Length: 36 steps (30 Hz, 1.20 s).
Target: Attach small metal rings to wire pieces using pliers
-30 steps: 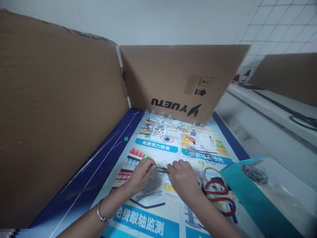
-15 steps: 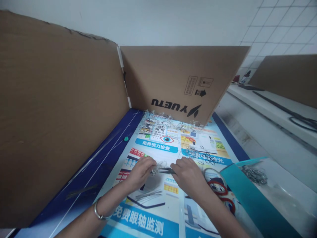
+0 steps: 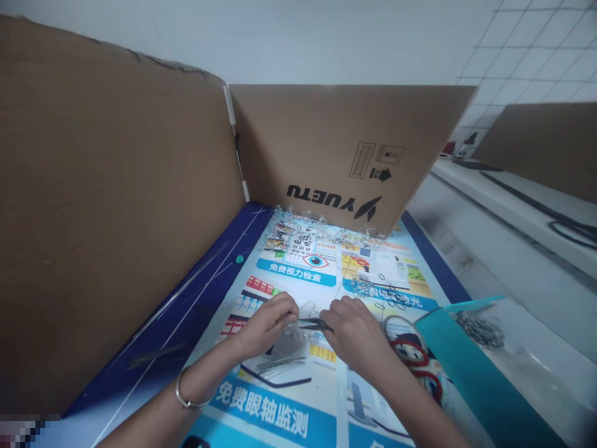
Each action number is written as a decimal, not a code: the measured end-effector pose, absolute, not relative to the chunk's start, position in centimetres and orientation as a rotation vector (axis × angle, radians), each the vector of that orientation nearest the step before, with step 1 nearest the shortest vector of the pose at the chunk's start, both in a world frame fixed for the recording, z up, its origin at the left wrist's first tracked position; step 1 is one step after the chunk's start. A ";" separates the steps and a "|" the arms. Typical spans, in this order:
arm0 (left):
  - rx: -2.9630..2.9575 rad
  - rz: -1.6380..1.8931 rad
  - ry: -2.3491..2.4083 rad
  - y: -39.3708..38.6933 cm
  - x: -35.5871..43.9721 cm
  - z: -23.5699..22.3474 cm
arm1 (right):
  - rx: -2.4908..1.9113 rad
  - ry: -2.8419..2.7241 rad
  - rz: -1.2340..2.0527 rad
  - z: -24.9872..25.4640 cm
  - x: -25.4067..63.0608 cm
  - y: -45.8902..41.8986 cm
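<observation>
My left hand [image 3: 275, 318] is closed, fingertips pinching a small clear piece with wire [image 3: 306, 309]. Part of that piece is hidden by the fingers, and its exact kind is too small to tell. My right hand [image 3: 353, 328] wraps around dark needle-nose pliers [image 3: 312, 323], whose handles are covered by the palm. The plier jaws point left, slightly apart, right beside the left fingertips and the clear piece. Below the hands, several thin wire lengths [image 3: 282, 363] lie on the printed sheet [image 3: 321, 398].
Tall cardboard panels [image 3: 345, 137] stand behind and on the left. Clear wired pieces [image 3: 321, 230] line the back; more lie in a cluster [image 3: 382, 292] beyond my right hand. Red-handled scissors [image 3: 410, 353] rest beside a teal-edged box [image 3: 485, 367] holding metal bits [image 3: 480, 330].
The plier jaws look more parted than before. My left hand has shifted slightly, and the clear piece has turned a little in its fingertips. The view has moved slightly.
</observation>
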<state>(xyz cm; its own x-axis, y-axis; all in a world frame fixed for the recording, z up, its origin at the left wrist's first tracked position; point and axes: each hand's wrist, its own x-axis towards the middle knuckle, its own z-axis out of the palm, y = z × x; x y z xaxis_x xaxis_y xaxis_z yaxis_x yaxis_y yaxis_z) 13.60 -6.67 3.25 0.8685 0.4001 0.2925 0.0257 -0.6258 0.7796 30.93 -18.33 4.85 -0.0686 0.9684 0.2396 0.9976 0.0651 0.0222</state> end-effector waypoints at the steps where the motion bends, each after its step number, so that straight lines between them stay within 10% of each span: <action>1: 2.201 0.564 0.309 -6.7 13.6 3.3 | -2.040 -2.162 -0.272 4.9 30.8 -18.4; 36: 1.527 0.328 0.354 -7.0 14.1 0.1 | -2.237 -1.899 0.338 3.4 30.6 -17.3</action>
<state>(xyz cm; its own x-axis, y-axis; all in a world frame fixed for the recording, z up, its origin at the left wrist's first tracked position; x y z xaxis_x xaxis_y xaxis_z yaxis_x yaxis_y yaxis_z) 14.11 -6.95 0.06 0.9065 0.4217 -0.0199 0.0127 0.0199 0.9997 30.57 -17.30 3.38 0.1549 0.9866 -0.0515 0.9438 -0.1632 -0.2874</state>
